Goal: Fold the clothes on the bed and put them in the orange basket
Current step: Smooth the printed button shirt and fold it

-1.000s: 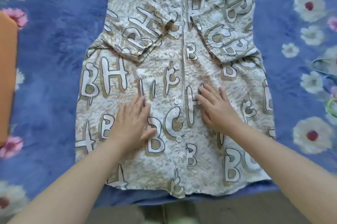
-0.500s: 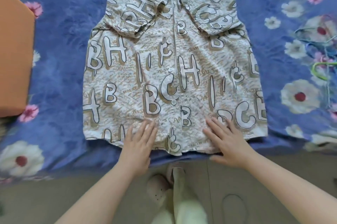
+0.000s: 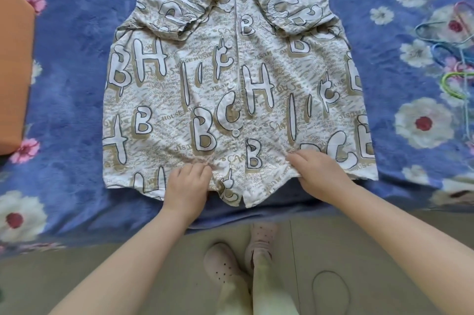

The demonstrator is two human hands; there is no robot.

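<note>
Both hands [image 3: 186, 187] [image 3: 320, 171] pinch the shirt [image 3: 236, 84] hem; orange basket [image 3: 14, 71] contents hidden.

The shirt [image 3: 238, 89] was thin, crinkled matt cloth with glossy plastic buttons. Beneath it the bed cover [image 3: 71, 63] looked a plush, fuzzy fabric. At the cover's left edge the orange basket [image 3: 14, 79] had a smooth matt side. The floor [image 3: 359, 250] looked smooth.

Letter-print shirt [image 3: 238, 89] flat on bed, sleeves folded in; orange basket [image 3: 12, 71] left.
</note>
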